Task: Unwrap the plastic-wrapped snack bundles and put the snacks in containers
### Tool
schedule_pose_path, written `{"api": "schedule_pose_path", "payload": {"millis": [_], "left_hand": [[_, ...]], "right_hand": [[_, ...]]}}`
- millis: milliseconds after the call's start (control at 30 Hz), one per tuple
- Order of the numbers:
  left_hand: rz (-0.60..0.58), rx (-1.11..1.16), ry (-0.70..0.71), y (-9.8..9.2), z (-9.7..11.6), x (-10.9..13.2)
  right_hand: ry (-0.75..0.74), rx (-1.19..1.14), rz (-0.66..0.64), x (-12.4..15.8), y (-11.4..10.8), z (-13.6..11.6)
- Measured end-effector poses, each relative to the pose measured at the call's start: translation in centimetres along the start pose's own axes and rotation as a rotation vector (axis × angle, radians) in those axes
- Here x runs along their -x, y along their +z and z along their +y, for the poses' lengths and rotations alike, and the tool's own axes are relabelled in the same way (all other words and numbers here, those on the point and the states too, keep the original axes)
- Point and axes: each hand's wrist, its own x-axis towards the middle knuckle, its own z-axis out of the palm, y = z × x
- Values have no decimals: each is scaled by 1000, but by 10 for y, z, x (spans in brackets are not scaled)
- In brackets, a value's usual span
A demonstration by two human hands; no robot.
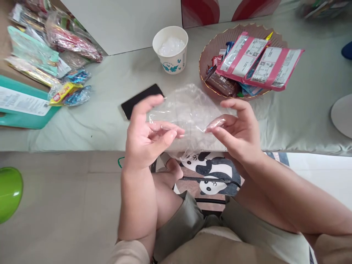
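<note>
A clear plastic bag [187, 106] hangs spread between my two hands above the front edge of the cloth-covered surface. My left hand [150, 135] pinches its left side between thumb and fingers, the index finger raised. On the other side my right hand [238, 128] grips the bag the same way, with its index finger lifted too. The bag looks crumpled, and nothing inside it can be made out. Just behind my left hand lies a black phone [143, 99]. Beyond the bag stands a white paper cup [170, 49] with clear, whitish contents.
A pinkish gold-rimmed bowl [205, 49] holds snacks and pink-and-white packets [275, 68]. Wrapped packages [71, 40] and a teal item [27, 106] crowd the left. A white round object [342, 115] sits at right; a green stool-like object [9, 194] is on the floor.
</note>
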Motion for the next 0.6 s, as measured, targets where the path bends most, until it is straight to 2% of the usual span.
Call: {"api": "schedule_pose_path", "payload": {"millis": [67, 133, 200, 267, 367, 467, 600], "left_hand": [[-112, -144, 140, -3, 2, 4], [-150, -365, 200, -6, 3, 5], [-76, -551, 177, -6, 4, 4], [14, -635, 168, -4, 4, 2], [78, -721, 282, -2, 4, 1], [38, -690, 363, -2, 7, 4], [-102, -368, 311, -2, 13, 9]], "right_hand": [[-140, 22, -47, 2, -3, -4], [-254, 63, -84, 3, -6, -6], [-296, 144, -99, 4, -7, -7], [-304, 253, -67, 4, -7, -7], [-288, 444, -4, -1, -8, -7], [-237, 552, 1, -7, -11, -6], [-224, 443, -123, -12, -15, -9]]}}
